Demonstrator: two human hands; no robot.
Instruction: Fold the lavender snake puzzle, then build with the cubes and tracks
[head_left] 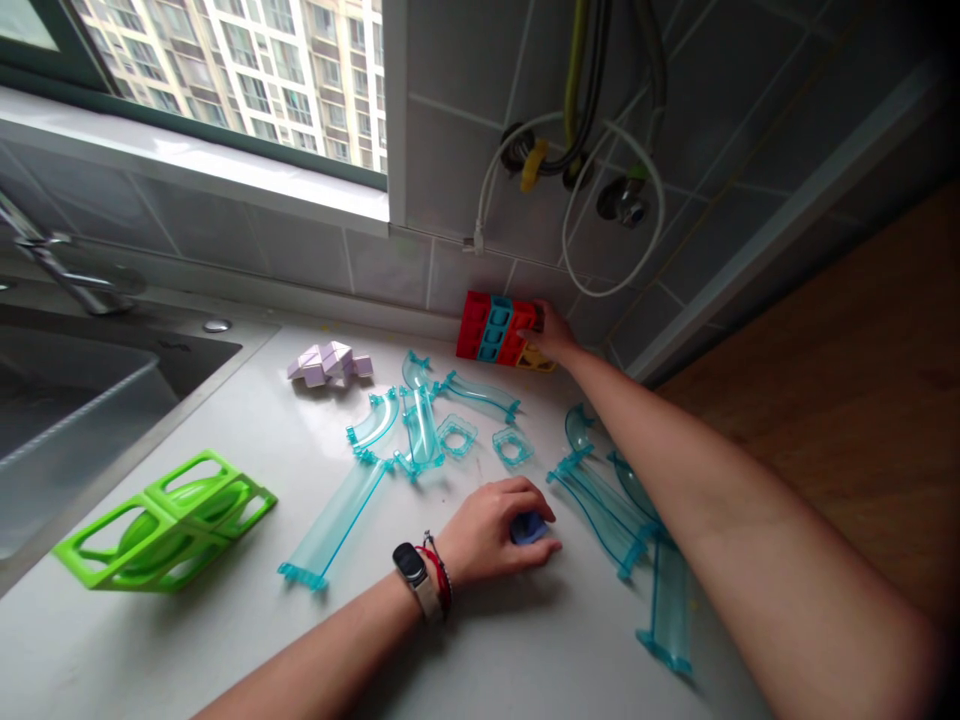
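Note:
My left hand, with a watch and bracelets at the wrist, rests low over the counter. Its fingers curl round a small dark blue piece, mostly covered by the hand. At the back by the wall, my right hand grips the right end of a stack of hollow red, teal and yellow toy blocks. Between the hands lie translucent teal marble-run tracks, among them a wavy track and a wide straight one. Two square teal pieces with round holes lie near my left hand.
A green lattice toy and a lilac geometric block figure stand at the left. Beyond them is a sink with a tap. More teal tracks lie under my right forearm. A white cable hangs on the tiled wall.

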